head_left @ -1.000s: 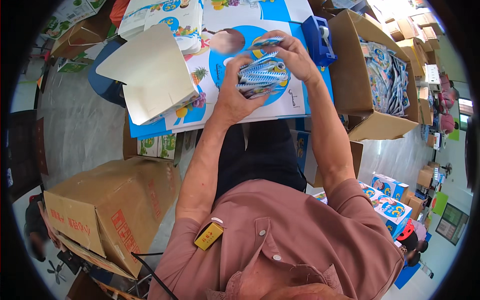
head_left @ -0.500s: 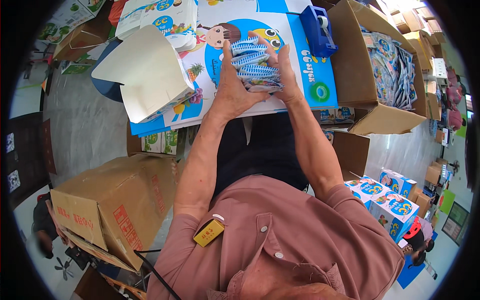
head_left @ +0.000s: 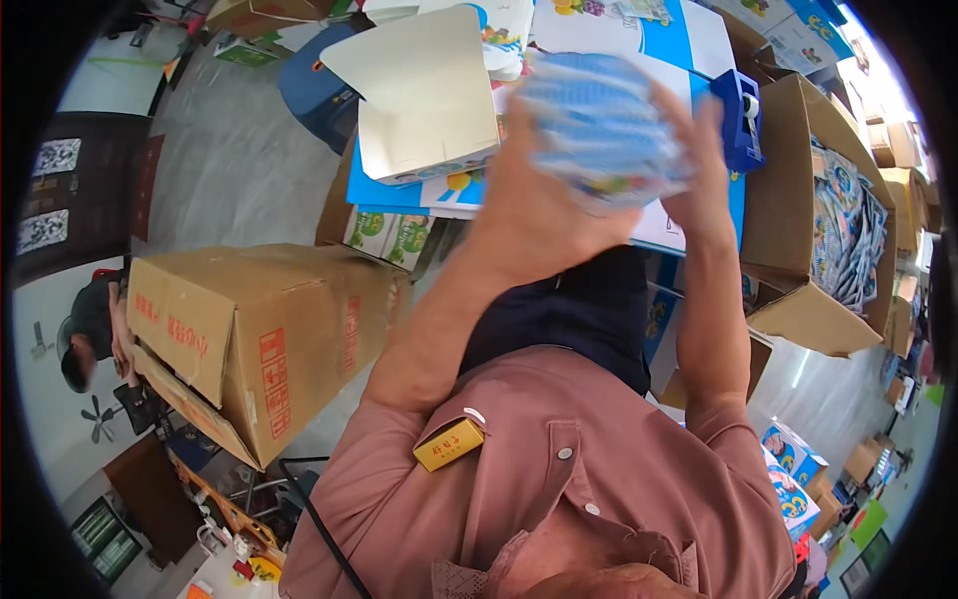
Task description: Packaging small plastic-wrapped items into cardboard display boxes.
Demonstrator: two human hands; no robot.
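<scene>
A stack of small blue-and-white snack sachets [head_left: 604, 125] is raised above the table, smeared by motion. My left hand [head_left: 549, 205] is closed round its left and lower side. Against the stack's right edge lies my right hand [head_left: 697, 175], its fingers partly behind the sachets and blurred. To the left of the hands an open white carton [head_left: 424, 95] rests on the table, its flap raised. Beneath the hands are printed blue-and-white cardboard sheets [head_left: 409, 197].
A blue tape dispenser [head_left: 738, 120] stands right of my hands. Beyond it, an open brown box [head_left: 783, 190] holds many loose sachets [head_left: 848, 230]. A large brown carton [head_left: 269, 339] is at my left, near a blue stool [head_left: 324, 90]. Another person [head_left: 95, 324] is at far left.
Both hands have lifted the sachets up from the table, closer to the camera. The view has turned, so the table and boxes appear farther right.
</scene>
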